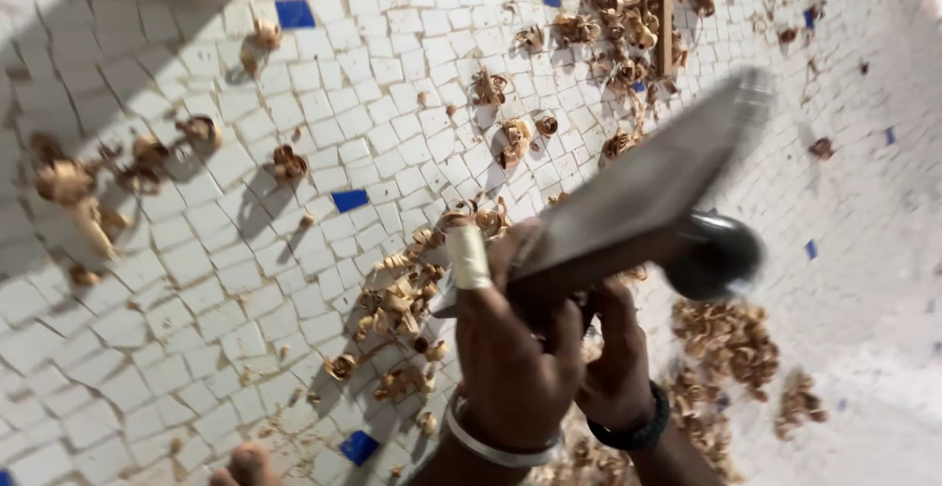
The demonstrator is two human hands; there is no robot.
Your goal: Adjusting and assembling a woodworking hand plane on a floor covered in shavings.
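Both my hands grip one tool low in the middle of the view. It is blurred, with a broad flat grey blade slanting up to the right and a dark rounded part below it. My left hand wears a silver bangle and has a pale bandage around one finger; it closes on the tool's lower end. My right hand, with a black wristband, sits just right of it and grips the same tool. What lies under the hands is hidden.
The floor is white mosaic tile with a few blue tiles. Curled wood shavings lie scattered around the hands, with heaps at top right and lower right. A thin wooden stick lies in the top heap. A toe shows at the bottom.
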